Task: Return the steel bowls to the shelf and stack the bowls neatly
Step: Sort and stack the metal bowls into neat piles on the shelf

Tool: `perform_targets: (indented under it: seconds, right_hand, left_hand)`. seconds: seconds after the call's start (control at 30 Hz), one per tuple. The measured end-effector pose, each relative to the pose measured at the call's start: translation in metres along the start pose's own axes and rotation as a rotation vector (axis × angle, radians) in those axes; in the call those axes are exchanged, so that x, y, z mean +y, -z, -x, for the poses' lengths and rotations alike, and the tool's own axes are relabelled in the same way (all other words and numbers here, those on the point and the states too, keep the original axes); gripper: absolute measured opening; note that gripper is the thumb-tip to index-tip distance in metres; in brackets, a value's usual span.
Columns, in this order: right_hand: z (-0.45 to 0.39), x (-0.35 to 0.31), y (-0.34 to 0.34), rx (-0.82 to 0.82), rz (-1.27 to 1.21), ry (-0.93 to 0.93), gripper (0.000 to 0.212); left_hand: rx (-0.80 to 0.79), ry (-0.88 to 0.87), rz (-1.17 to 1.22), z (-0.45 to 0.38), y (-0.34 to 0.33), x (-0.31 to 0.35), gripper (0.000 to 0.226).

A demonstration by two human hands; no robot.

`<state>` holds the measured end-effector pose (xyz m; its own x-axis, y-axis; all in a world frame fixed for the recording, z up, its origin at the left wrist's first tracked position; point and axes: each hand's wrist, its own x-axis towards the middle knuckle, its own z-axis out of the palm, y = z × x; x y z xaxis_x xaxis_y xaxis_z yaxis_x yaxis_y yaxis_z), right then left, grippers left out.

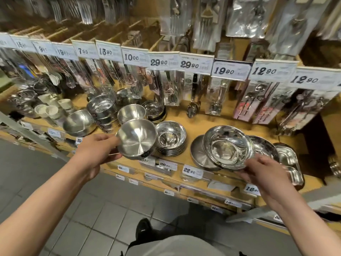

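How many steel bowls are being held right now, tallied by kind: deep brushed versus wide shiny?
Deep brushed bowl, in left hand: 1
Wide shiny bowl, in right hand: 1
Total: 2

Small brushed steel bowl tilted, held aloft, wide shiny bowl tilted on shelf

Left grip: left hand holds a deep bowl by its left rim, above the shelf front edge.
Behind that grip: another deep bowl; left of that, a tall bowl stack.
Right of that grip: low bowl stack on the shelf.
Right grip: right hand holds a wide bowl at its near rim, over a flat plate.
Right of that grip: tray.
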<state>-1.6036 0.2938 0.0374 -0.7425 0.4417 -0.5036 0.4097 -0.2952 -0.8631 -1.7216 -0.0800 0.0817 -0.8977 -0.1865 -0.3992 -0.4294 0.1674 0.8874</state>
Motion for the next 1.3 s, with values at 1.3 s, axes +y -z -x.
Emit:
perform_targets:
  seconds: [1.3]
  right_hand:
    - [-0.067,0.027,-0.210,0.225,0.117,-0.025,0.012]
  left_hand:
    - [-0.284,-0.008,-0.055,-0.117,0.064,0.032,0.016]
